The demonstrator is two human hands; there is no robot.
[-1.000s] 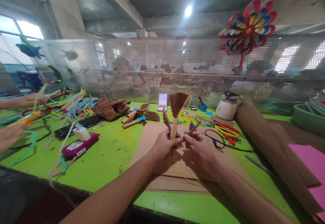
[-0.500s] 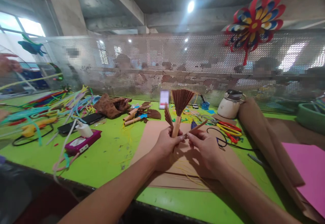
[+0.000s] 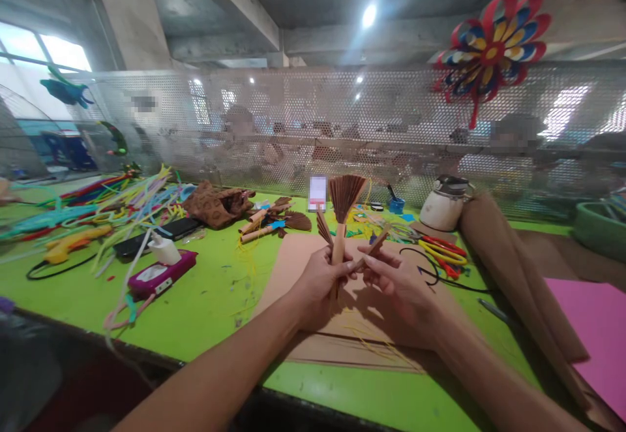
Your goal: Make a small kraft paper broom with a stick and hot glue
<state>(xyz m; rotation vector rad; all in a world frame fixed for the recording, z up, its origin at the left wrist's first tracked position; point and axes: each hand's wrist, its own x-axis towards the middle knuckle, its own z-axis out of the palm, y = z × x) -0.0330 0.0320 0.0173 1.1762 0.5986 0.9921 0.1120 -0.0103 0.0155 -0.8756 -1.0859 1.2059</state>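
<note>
My left hand (image 3: 317, 282) is wrapped round the lower part of a tan paper tube (image 3: 338, 246), held upright. From its top spreads a brown pleated paper fan (image 3: 346, 197). A smaller pleated paper piece (image 3: 323, 228) sticks up on the tube's left side, its lower end hidden by my fingers. My right hand (image 3: 398, 282) is closed on a narrow folded paper strip (image 3: 378, 241), which slants up to the right. The strip's lower end meets my left thumb beside the tube. Beneath both hands lie brown paper sheets (image 3: 288, 269), with loose yellow thread on them.
Several similar fan-topped tubes (image 3: 264, 228) lie left of the sheets, by a brown patterned bag (image 3: 215, 205). A purple power strip (image 3: 161, 275) and coloured strips (image 3: 141, 197) are further left. Right are scissors (image 3: 443, 249), a kettle (image 3: 443, 203) and rolled brown paper (image 3: 518, 275).
The folded strip in my right hand has tilted more upright, and that hand's fingers have shifted along it. The tube leans slightly differently. Another person's hand at the far left has moved down and mostly out of view.
</note>
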